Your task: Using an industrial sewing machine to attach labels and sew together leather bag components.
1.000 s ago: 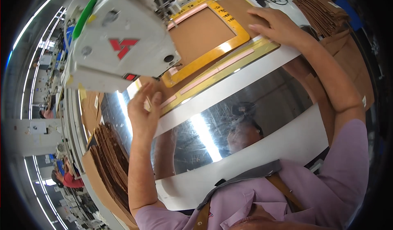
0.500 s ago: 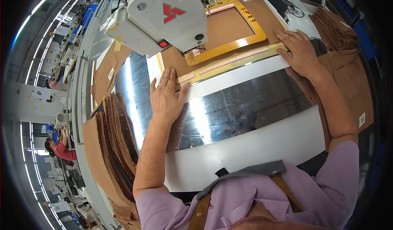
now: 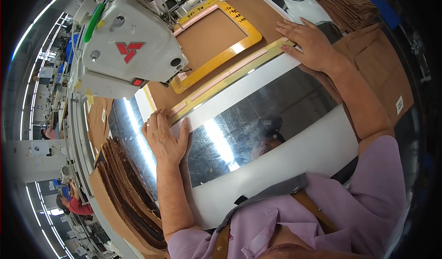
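Observation:
A brown panel (image 3: pixel 251 8) lies flat under a yellow clamp frame (image 3: pixel 254 37) with a rectangular opening. Along the panel's near side runs a long yellowish strip (image 3: pixel 216 85) edged with pink pieces. My left hand (image 3: pixel 166 137) rests at the strip's left end, fingers stretched out and thumb apart. At its right end lies my right hand (image 3: pixel 307 42), fingers extended over the brown panel and thumb on the strip. Neither hand grasps anything that I can see. What lies under the fingers is hidden.
A grey-white sewing machine head (image 3: pixel 124 42) stands over the frame's left side. Before me lies a shiny metal plate (image 3: pixel 258 125) with white borders. Brown pieces are stacked at left (image 3: pixel 124 199), back right (image 3: pixel 345 5) and right (image 3: pixel 373 70). A co-worker (image 3: pixel 76 201) sits far left.
The view has turned, so the machine head, frame and strip sit further left and more slanted. Both hands keep their places at the strip's two ends, fingers still extended.

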`<action>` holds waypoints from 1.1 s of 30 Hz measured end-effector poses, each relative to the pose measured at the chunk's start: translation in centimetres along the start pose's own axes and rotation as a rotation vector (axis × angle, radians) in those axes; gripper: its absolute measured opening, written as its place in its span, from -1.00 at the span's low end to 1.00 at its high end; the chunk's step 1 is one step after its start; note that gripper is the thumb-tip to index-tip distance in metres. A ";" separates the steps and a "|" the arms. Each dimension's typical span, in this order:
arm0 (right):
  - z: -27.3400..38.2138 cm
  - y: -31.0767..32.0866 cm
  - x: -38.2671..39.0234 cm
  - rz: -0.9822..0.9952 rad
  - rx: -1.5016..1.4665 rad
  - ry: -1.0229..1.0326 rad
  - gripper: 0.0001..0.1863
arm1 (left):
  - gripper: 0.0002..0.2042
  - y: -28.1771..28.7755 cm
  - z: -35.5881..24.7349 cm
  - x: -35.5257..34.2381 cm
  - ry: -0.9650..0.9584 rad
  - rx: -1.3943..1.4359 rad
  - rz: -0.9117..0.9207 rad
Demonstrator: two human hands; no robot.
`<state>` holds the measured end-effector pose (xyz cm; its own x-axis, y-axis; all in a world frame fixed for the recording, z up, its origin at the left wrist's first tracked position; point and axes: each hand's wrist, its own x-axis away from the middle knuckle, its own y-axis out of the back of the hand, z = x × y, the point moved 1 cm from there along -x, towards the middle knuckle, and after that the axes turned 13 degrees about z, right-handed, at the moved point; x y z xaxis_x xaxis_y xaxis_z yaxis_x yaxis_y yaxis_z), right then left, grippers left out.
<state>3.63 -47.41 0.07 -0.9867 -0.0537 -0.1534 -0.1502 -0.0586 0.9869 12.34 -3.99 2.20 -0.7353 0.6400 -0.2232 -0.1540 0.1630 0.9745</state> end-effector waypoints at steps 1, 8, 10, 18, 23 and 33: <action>-0.1 0.0 0.0 0.005 0.001 -0.003 -0.42 | -0.56 0.1 0.0 -0.1 0.021 0.005 0.038; -0.5 0.1 0.1 0.004 0.030 0.017 -0.45 | -0.48 -0.3 -0.3 -1.0 -0.008 0.038 -0.105; -0.6 0.2 0.2 -0.011 0.025 0.025 -0.47 | -0.45 -0.3 -0.3 -1.2 -0.047 0.064 -0.152; -0.5 0.7 0.5 -0.106 -0.017 0.059 -0.59 | -0.58 -0.1 0.2 -1.0 0.006 0.041 0.010; -0.3 0.8 0.3 -0.266 -0.040 0.023 -0.71 | -0.67 -0.4 0.5 -0.9 -0.005 0.048 0.000; -0.4 0.9 0.3 -0.326 0.007 0.055 -0.70 | -0.56 -0.1 0.1 -1.0 -0.063 0.032 -0.052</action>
<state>3.23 -47.84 0.93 -0.8819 -0.0871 -0.4634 -0.4580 -0.0751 0.8858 13.16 -4.62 2.33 -0.6835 0.6759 -0.2758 -0.1695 0.2206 0.9605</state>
